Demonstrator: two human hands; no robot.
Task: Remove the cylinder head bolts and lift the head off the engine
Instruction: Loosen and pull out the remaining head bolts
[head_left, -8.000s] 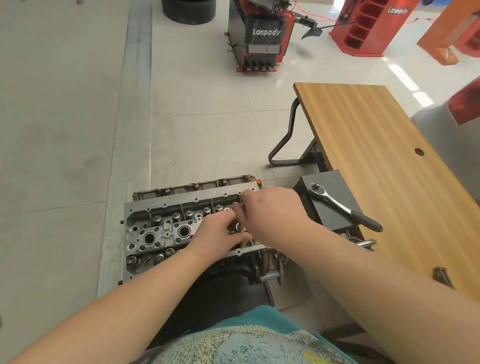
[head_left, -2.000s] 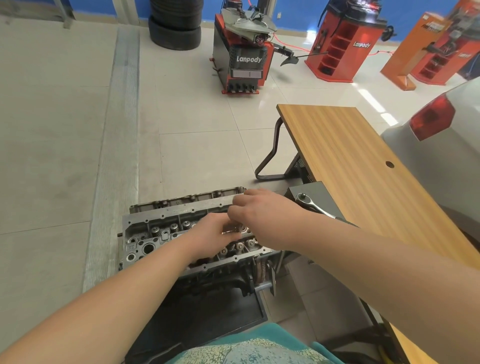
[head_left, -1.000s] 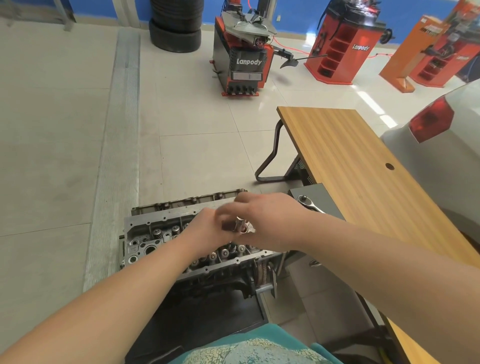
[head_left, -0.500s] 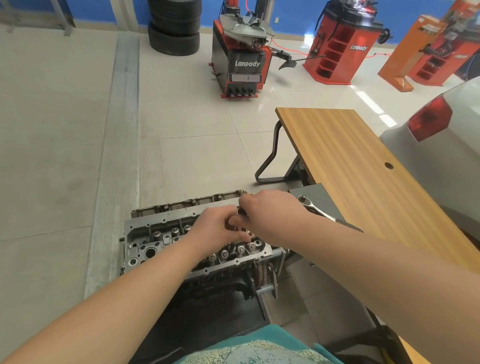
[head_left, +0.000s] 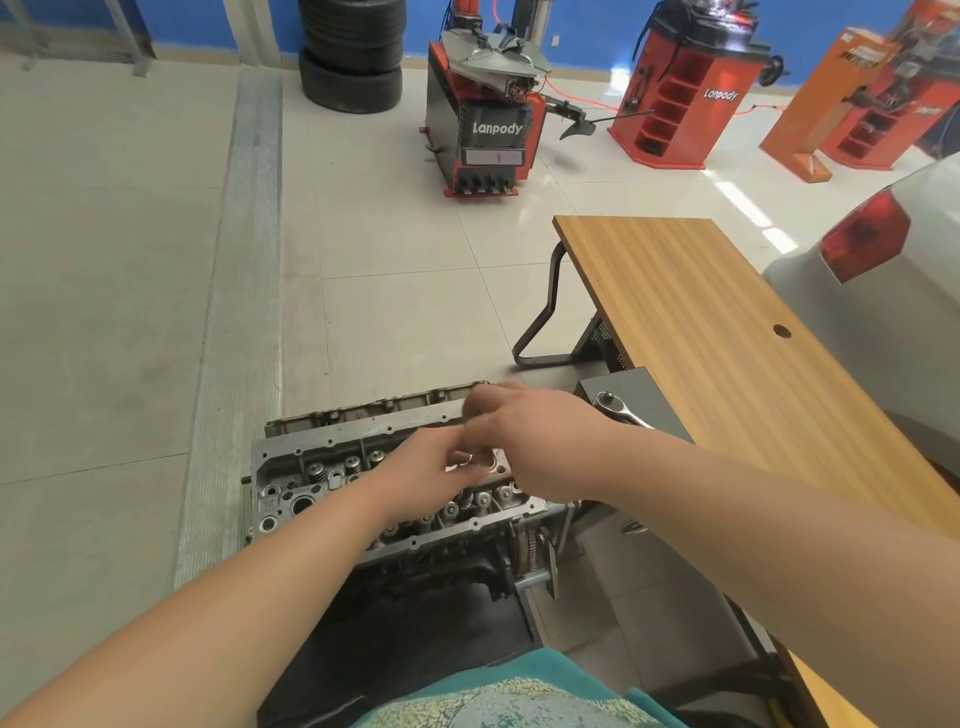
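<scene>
While both hands meet over the right half of the cylinder head (head_left: 332, 467), the work looks to be finger-turning a loosened bolt. That head sits on the engine (head_left: 447, 561), its long axis running left to right across the view, valve springs in rows. The left hand (head_left: 421, 465) and right hand (head_left: 540, 441) have fingertips drawn together, touching, around something small and shiny that may be a bolt head, though motion blur hides what exactly is pinched and by which hand. Neither hand is clearly nearer; the bolt hole lies directly below the fingers, so any lift would go straight up, across the head's length. To the right, just beside the engine, a ratchet (head_left: 621, 410) rests on a dark box (head_left: 644, 387) against the wooden table (head_left: 717, 322)
</scene>
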